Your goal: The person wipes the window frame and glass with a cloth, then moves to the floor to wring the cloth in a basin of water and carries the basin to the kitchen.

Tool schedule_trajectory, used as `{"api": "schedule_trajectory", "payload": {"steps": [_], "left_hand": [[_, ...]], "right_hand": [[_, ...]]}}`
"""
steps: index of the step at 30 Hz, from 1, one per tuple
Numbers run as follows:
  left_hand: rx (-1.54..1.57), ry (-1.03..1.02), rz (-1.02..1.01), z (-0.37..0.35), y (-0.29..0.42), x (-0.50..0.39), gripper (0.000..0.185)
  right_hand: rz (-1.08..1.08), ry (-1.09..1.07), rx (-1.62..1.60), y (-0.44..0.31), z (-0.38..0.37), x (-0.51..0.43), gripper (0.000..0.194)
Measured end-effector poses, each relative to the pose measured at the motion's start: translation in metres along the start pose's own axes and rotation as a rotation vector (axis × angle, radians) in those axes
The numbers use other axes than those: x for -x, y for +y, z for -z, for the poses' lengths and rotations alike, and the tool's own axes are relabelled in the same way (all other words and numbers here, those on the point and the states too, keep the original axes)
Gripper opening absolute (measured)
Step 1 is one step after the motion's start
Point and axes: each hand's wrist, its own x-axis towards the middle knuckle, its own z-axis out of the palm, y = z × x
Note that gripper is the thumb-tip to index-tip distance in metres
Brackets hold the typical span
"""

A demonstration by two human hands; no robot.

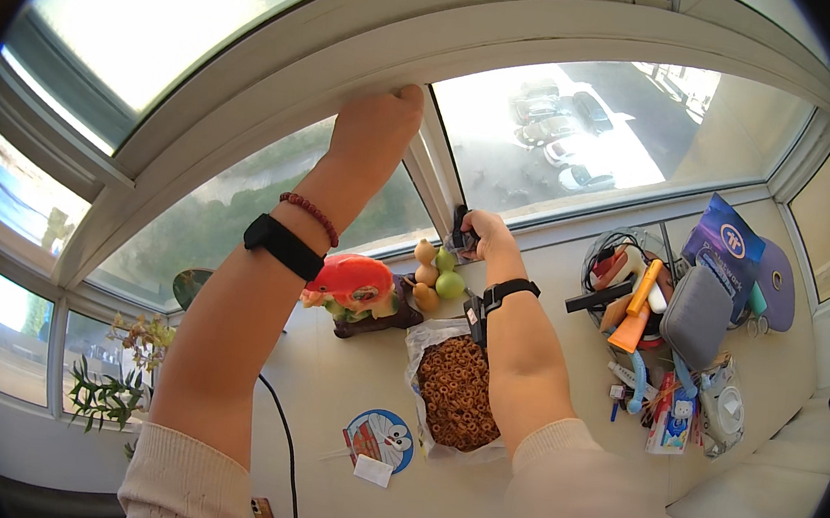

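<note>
My left hand (379, 124) is raised to the white window frame (383, 46), its fingers curled beside the upper end of the sliding sash's upright (431, 171). Whether it grips the frame is hidden behind the back of the hand. Lower down, my right hand (490, 235) holds a small dark object (459, 226) with crumpled clear plastic (459, 246) at the foot of that upright. Close to this hand sit several pale gourds (426, 275) and green fruit-like ornaments (448, 285). Under my right forearm lies a plastic-lined tray (419, 330) of brown ring-shaped dried pieces (456, 390).
A red and green ornament (356, 283) stands left of the gourds. A round cartoon hand fan (387, 436) and a white packet (373, 471) lie in front. A cluttered basket (626, 242), grey case (698, 316) and wipes pack (723, 408) crowd the right. A black cable (286, 426) crosses the ledge.
</note>
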Motion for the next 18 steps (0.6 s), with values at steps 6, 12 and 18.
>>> {"api": "schedule_trajectory", "payload": {"steps": [6,12,18], "left_hand": [[0.113,-0.191,0.11,0.039,0.014,0.009,0.018],[0.547,-0.232,0.311,0.125,0.029,0.131,0.035],[0.854,-0.545,0.631,0.242,0.033,0.376,0.034]], "right_hand": [[0.318,-0.06,0.053,-0.057,-0.032,0.102,0.007],[0.485,-0.99,-0.458,-0.109,-0.009,0.183,0.028],[0.427,-1.336,-0.858,-0.032,0.018,0.252,0.039]]}}
